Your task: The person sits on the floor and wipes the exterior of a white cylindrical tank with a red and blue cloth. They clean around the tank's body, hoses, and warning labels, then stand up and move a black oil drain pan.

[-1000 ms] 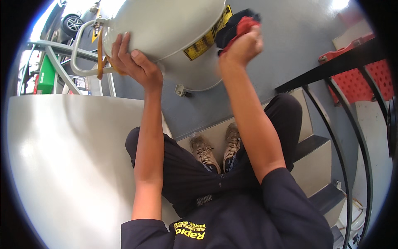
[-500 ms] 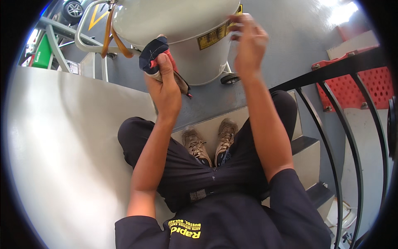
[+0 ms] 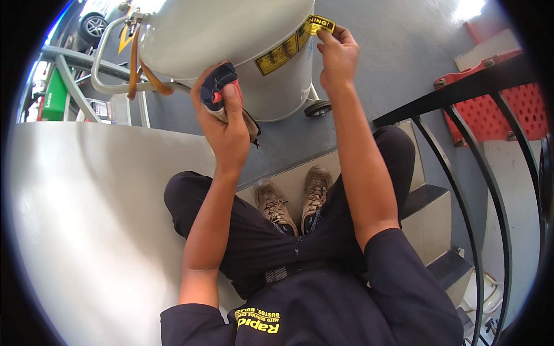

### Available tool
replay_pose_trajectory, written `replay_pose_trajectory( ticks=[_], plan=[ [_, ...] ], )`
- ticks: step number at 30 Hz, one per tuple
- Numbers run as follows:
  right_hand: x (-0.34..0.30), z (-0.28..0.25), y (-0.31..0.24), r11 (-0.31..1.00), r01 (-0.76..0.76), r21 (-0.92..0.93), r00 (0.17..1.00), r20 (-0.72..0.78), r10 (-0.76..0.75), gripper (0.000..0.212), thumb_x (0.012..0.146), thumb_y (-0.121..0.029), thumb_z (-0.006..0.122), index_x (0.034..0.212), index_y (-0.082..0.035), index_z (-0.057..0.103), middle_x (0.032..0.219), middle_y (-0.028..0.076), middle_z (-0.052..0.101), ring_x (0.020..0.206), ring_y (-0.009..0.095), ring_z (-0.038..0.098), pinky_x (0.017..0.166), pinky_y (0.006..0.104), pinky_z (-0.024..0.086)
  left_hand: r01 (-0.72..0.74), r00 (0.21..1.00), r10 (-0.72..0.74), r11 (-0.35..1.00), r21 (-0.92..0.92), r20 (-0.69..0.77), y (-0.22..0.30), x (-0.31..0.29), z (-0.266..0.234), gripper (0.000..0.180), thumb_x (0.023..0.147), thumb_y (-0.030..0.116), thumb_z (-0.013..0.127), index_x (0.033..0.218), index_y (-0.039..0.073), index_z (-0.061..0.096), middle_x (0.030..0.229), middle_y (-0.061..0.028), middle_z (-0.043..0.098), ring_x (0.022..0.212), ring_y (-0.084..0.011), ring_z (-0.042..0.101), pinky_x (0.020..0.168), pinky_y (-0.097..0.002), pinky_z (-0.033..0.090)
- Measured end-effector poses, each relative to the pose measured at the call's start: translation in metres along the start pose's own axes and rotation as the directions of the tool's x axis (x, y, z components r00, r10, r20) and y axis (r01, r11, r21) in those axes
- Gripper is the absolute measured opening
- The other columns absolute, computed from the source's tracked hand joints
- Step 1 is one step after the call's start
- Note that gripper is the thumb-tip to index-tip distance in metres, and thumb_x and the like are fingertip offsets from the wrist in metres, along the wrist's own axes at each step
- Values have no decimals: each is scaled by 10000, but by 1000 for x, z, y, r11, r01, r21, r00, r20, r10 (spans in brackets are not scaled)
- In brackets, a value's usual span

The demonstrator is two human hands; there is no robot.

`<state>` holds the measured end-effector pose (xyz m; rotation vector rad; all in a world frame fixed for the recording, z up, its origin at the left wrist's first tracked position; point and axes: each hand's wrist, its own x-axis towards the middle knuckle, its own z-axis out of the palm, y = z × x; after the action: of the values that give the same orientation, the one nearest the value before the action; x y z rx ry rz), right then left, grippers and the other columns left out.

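Observation:
A large light-grey drum-shaped tank (image 3: pixel 222 34) stands in front of me. Around its side runs a yellow-and-black warning label (image 3: pixel 281 57), whose right end sticks out away from the tank. My right hand (image 3: pixel 339 60) is closed on that loose end, thumb and fingers pinching its lower edge. In my left hand (image 3: pixel 226 135) is a bunched cloth (image 3: pixel 219 82), dark blue, red and beige. Its lower tail hangs below my palm, and part of the bundle is hidden by the fingers. The left hand is close to the tank's near side; I cannot tell whether it touches.
A bent grey tube handle (image 3: pixel 104 88) and an orange hose (image 3: pixel 134 69) are at the tank's left. One small black wheel (image 3: pixel 317 108) shows beneath it. Black railing (image 3: pixel 461 98) and a red perforated panel (image 3: pixel 490 95) stand right. My shoes (image 3: pixel 274 205) rest on a tiled step.
My right hand, earlier blurred beside the label, now grips its end, which projects outward. The left hand keeps the cloth, now more upright. The tank sits slightly farther left in view.

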<state>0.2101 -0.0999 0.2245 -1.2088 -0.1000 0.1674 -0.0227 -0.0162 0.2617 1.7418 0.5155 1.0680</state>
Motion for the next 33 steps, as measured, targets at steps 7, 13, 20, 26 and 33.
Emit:
replay_pose_trajectory(
  ticks=[7, 13, 20, 26, 33],
  plan=[
    [-53, 32, 18, 937, 204, -283, 932, -235, -274, 102, 900, -63, 798, 990, -32, 761, 1185, 105, 604, 1065, 194, 634, 802, 309, 600, -5, 993, -1, 999, 45, 118, -2, -1, 18, 434, 1177, 291, 609, 1489, -4, 546, 1434, -116, 624, 1290, -186, 607, 1133, -340, 463],
    [-58, 28, 14, 942, 172, -288, 905, -333, -267, 95, 888, -34, 776, 979, -57, 762, 1169, 75, 614, 1035, 186, 631, 767, 300, 565, 93, 989, -93, 996, 6, 115, -7, -5, 21, 438, 1191, 297, 583, 1506, 0, 518, 1414, -108, 635, 1267, -174, 612, 1114, -336, 475],
    [-70, 34, 20, 954, 228, -195, 906, -315, -281, 147, 815, 32, 742, 905, -55, 664, 1172, 124, 597, 1147, 323, 588, 1035, 413, 470, 131, 983, -132, 991, 14, 125, -16, -3, 17, 433, 1192, 296, 580, 1497, -6, 523, 1417, -105, 625, 1241, -164, 610, 1088, -324, 488],
    [-78, 39, 33, 898, 276, -342, 871, -307, -385, 140, 856, -21, 810, 881, -86, 688, 1106, 72, 647, 1083, 221, 611, 818, 344, 485, 166, 977, -163, 986, -9, 141, -15, -3, 17, 409, 1191, 277, 580, 1484, -4, 532, 1416, -105, 618, 1212, -160, 608, 1066, -324, 492],
    [-83, 43, 33, 935, 253, -248, 865, -375, -333, 130, 881, -4, 743, 941, -63, 645, 1052, 53, 636, 1033, 199, 602, 841, 356, 478, 22, 998, -23, 1000, 21, 61, -20, -1, 21, 302, 1197, 296, 572, 1320, 41, 677, 953, 11, 631, 781, -61, 563, 686, -243, 446]
  ],
)
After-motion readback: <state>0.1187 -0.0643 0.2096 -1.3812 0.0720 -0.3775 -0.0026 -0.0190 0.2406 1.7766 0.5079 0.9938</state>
